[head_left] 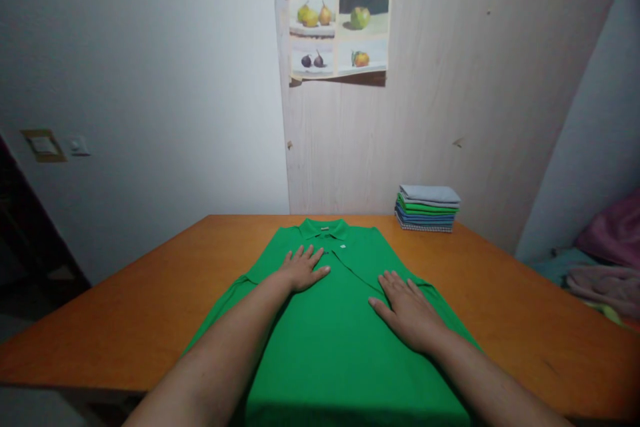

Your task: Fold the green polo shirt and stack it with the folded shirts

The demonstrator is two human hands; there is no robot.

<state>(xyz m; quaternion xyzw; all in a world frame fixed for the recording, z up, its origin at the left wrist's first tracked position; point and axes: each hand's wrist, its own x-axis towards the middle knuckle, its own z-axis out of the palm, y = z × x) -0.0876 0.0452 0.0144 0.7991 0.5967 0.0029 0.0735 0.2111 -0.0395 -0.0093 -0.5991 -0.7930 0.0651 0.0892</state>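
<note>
A green collared shirt [345, 340] lies spread front side up on the table, its collar toward the wall and its lower part reaching the near edge. My left hand [303, 268] rests flat on the chest, a little below the collar, fingers spread. Flat on the other side of the chest lies my right hand [407, 310], lower and near the sleeve, with its thumb held apart. A fold line runs slantwise across the cloth between both hands. Neither hand grips the fabric. My forearms cover parts of the shirt's sides.
A stack of folded clothes [427, 208] stands at the back right of the orange-brown wooden table [165, 287]. Behind, a sheet of fruit pictures [339, 37] hangs on the wall. Crumpled fabrics [605, 280] lie beyond the table's right edge.
</note>
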